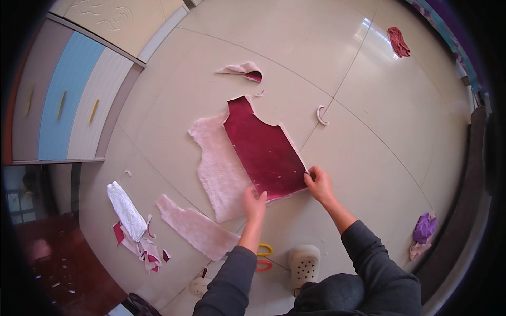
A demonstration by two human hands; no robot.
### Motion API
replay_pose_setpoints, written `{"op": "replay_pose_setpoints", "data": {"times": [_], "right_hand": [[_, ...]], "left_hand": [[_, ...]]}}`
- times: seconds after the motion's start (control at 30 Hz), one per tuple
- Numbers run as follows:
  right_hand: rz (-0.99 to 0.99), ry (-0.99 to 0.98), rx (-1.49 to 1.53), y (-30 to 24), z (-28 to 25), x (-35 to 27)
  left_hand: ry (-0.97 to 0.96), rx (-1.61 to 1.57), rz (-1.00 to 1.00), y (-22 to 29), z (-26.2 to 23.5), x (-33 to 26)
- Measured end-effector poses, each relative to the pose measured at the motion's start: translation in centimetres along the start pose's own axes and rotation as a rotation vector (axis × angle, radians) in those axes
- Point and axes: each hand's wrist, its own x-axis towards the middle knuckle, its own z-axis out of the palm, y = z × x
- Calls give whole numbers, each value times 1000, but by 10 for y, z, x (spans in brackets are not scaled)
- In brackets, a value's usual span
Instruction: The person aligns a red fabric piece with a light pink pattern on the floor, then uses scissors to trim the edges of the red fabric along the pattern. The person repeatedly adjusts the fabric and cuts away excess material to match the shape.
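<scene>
A cut piece of plush fabric [263,145] lies dark red side up on the tiled floor, with a pale fuzzy rim. Its narrow end points away from me. My left hand [255,204] pinches its near edge at the left corner. At the near right corner my right hand [319,184] has thumb and fingers closed on the edge. Partly beneath it, to the left, spreads a pale pink plush piece [213,163], fuzzy side up. Close to my left forearm are scissors [265,249] with yellow and orange handles; their blades are hidden behind the arm.
A long pink plush strip [195,224] and a pile of scraps [145,250] under a white cloth [126,210] lie left. Beyond the fabric is a curled offcut [245,69]. A cabinet [68,100] stands far left. Red cloth [399,42] and purple cloth [425,227] lie right.
</scene>
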Motion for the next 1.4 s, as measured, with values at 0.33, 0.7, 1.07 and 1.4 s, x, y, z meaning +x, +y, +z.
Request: {"op": "replay_pose_setpoints", "data": {"times": [0.33,0.7,1.07,1.4], "right_hand": [[-318,39,-120,-48,-24,10],[-726,-531,-234,-65,80,-78],[-1073,-741,-556,-54,186,-136],[-403,-825,-206,-83,160,-134]], "left_hand": [[14,44,74,26,-4,-30],[798,153,53,-80,-218,-41],[770,603,-255,-92,-310,31],[497,216,218,53,-299,1]]}}
